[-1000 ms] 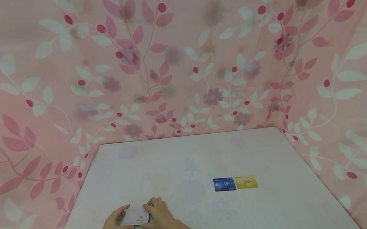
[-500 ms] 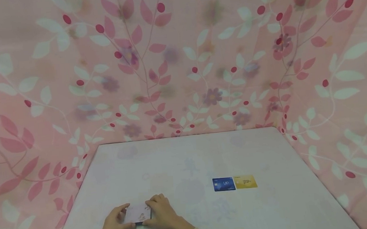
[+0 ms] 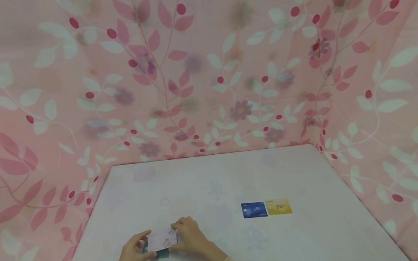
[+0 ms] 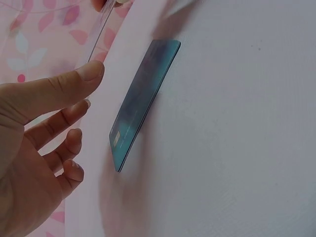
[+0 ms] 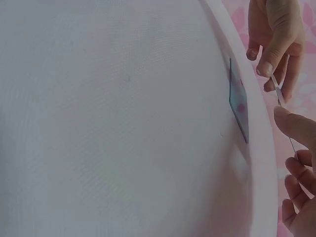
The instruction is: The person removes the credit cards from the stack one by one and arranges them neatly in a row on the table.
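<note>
A pale pink card (image 3: 162,239) with a small printed figure is lifted over the table, held between both hands. My left hand (image 3: 132,253) pinches its left edge between thumb and fingers; the left wrist view shows that thumb (image 4: 89,74) at the card's thin edge. On the opposite side my right hand (image 3: 190,235) pinches the card's right edge, as seen in the right wrist view too (image 5: 303,143). Below lies a teal card (image 4: 143,106) with a chip, flat on the table and partly covered by the pink one in the head view.
To the right on the white table (image 3: 213,179) lie a blue VIP card (image 3: 254,209) and a yellow card (image 3: 279,207), side by side. Pink floral cloth (image 3: 191,87) stands around the table's back and sides.
Both hands have shifted to the right and slightly away with the pink card. The teal card, mostly covered before, now shows beneath it. The blue and yellow cards lie as before.
</note>
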Demonstrator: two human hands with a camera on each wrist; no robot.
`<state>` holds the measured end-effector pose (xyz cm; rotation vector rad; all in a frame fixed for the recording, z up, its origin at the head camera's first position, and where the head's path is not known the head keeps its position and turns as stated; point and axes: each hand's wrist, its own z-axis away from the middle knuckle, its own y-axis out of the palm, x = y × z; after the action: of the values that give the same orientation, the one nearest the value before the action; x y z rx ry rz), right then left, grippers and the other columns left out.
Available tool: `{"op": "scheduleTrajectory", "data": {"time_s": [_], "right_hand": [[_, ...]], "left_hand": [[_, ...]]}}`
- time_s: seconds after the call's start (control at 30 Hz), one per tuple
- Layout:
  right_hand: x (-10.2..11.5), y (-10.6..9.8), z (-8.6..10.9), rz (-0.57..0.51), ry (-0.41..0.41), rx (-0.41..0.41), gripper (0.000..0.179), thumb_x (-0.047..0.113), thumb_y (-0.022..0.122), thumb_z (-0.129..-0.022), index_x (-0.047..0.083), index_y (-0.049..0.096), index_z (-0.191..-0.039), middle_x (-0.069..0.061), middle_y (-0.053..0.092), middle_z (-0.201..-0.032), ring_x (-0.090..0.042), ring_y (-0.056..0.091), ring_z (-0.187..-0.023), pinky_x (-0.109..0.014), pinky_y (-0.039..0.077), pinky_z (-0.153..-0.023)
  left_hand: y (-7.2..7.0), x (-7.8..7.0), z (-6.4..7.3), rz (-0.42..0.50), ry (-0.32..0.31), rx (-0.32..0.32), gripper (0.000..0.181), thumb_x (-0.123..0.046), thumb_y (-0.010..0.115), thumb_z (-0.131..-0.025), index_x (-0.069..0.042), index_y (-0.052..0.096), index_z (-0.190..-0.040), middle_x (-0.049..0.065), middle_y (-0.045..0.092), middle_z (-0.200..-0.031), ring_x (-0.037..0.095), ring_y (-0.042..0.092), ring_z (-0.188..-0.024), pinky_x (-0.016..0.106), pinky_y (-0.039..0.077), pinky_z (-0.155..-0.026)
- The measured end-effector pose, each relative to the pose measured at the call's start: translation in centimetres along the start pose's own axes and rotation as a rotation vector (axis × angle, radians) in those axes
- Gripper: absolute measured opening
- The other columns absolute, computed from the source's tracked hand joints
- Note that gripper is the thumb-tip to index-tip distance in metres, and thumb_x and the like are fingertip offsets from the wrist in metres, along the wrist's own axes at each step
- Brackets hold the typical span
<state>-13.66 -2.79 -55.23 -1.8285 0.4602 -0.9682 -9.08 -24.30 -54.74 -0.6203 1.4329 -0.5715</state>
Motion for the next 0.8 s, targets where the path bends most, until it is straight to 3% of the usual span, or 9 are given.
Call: {"op": "scheduleTrajectory", "data": {"time_s": [0.37, 0.53, 0.8], "right_hand": [[-0.9, -1.0, 0.5, 0.039, 0.021, -0.042, 0.062, 0.041, 0.079, -0.071, 0.01, 0.062, -0.123, 0.001, 0.058, -0.11, -0.012, 0.049, -0.097, -0.025, 0.041, -0.081], [-1.4, -1.5, 1.2, 0.065, 0.026, -0.089, 0.061, 0.039, 0.08, -0.071, 0.009, 0.063, -0.122, 0.001, 0.058, -0.11, -0.013, 0.049, -0.098, -0.026, 0.042, -0.083], [-2.2, -2.0, 2.0, 0.046, 0.051, -0.096, 0.063, 0.039, 0.08, -0.07, 0.008, 0.062, -0.121, 0.0, 0.059, -0.11, -0.014, 0.049, -0.098, -0.027, 0.043, -0.084]], "left_hand": [[1.5, -0.7, -0.6, 0.058, 0.111, -0.111, 0.064, -0.006, 0.088, -0.052, -0.002, 0.065, -0.112, 0.002, 0.062, -0.09, 0.007, 0.046, -0.072, 0.023, 0.039, -0.063], [2.2, -1.4, -1.0, 0.085, 0.157, -0.118, 0.064, -0.006, 0.088, -0.052, -0.001, 0.065, -0.111, 0.0, 0.062, -0.09, 0.008, 0.045, -0.072, 0.024, 0.04, -0.062], [2.8, -2.2, -1.6, 0.096, 0.128, -0.065, 0.062, -0.007, 0.088, -0.053, -0.002, 0.066, -0.111, 0.001, 0.063, -0.093, 0.008, 0.047, -0.075, 0.024, 0.041, -0.065]]}}
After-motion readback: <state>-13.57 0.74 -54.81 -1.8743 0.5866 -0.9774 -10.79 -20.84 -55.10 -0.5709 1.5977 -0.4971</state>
